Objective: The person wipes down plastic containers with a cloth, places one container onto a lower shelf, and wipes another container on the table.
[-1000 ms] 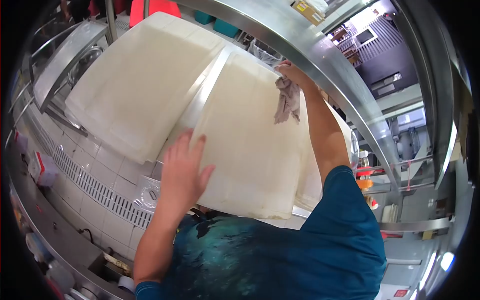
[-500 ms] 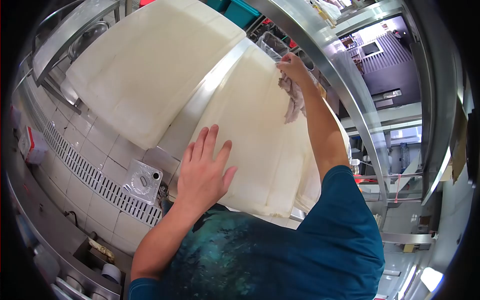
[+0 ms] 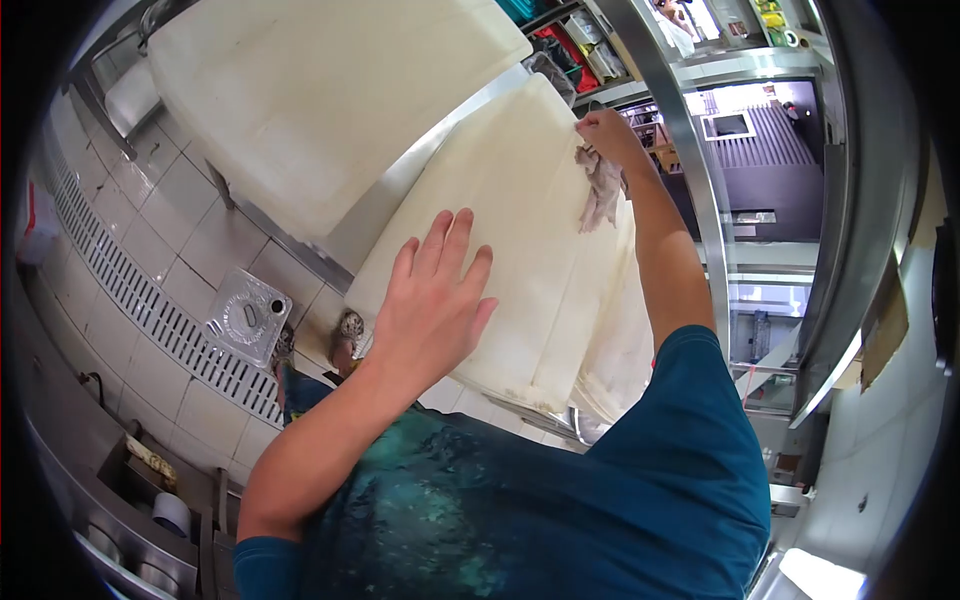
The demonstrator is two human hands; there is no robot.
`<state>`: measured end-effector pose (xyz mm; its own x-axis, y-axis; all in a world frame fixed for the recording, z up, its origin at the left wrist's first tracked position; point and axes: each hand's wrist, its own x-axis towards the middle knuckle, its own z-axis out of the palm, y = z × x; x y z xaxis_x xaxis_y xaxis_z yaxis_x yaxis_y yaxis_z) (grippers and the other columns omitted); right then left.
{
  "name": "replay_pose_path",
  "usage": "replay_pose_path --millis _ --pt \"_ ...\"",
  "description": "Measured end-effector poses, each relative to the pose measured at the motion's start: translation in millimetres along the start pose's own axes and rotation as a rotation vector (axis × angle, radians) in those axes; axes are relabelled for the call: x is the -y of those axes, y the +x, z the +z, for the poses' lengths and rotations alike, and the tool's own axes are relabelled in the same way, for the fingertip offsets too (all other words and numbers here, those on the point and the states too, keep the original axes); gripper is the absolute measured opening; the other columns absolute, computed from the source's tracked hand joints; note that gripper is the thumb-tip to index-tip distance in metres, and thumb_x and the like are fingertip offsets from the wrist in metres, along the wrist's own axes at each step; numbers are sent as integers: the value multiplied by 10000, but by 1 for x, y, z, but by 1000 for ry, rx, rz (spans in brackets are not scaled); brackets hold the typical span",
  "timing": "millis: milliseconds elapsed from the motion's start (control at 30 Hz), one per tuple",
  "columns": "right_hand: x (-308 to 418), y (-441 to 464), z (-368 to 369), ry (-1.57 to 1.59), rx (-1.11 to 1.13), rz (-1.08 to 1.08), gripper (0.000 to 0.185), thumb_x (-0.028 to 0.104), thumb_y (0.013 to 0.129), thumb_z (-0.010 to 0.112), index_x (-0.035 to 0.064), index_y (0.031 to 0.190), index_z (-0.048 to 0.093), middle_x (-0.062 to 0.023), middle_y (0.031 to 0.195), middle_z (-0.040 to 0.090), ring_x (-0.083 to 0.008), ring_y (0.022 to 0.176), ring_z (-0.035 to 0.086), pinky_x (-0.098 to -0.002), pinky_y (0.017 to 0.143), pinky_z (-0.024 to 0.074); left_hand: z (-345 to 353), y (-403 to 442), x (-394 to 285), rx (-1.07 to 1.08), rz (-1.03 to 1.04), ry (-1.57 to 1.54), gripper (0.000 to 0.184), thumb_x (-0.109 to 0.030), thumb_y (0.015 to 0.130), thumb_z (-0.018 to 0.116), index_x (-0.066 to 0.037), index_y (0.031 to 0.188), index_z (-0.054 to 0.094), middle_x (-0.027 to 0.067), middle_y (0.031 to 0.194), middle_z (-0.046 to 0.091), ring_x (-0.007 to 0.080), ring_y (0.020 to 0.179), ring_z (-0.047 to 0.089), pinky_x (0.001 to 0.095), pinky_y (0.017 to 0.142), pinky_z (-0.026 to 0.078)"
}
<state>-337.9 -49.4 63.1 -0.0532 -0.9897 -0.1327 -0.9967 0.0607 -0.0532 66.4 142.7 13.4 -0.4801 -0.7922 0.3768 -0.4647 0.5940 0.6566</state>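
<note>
My left hand (image 3: 432,300) is over the near part of a large off-white board (image 3: 500,190), its fingers spread and nothing in them; whether it touches the board I cannot tell. At the board's far right edge, my right hand (image 3: 605,135) is closed on a crumpled greyish-pink cloth (image 3: 600,188), which hangs down from the fingers onto the board. A second off-white board (image 3: 320,90) lies to the left, with a strip of metal table (image 3: 385,200) showing between the two boards.
A steel post and rail (image 3: 690,150) run along the right side. On the tiled floor (image 3: 160,240) are a long drain grate (image 3: 130,305) and a square metal cover (image 3: 248,315). A steel counter (image 3: 75,480) stands at the lower left.
The view has shifted, so the boards appear further up. My left hand has moved up and right over the near board, its fingers still spread. The cloth stays in my right hand.
</note>
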Motion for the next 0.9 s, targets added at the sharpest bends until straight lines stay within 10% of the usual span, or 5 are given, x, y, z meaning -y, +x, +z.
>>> replay_pose_path --millis 900 --pt "231 -285 41 263 36 -233 111 31 730 647 34 840 636 -121 808 588 -330 773 623 -419 670 504 12 -3 5 75 30 149 462 -69 821 546 -82 1279 606 152 1498 397 322 1398 368 444 1060 372"
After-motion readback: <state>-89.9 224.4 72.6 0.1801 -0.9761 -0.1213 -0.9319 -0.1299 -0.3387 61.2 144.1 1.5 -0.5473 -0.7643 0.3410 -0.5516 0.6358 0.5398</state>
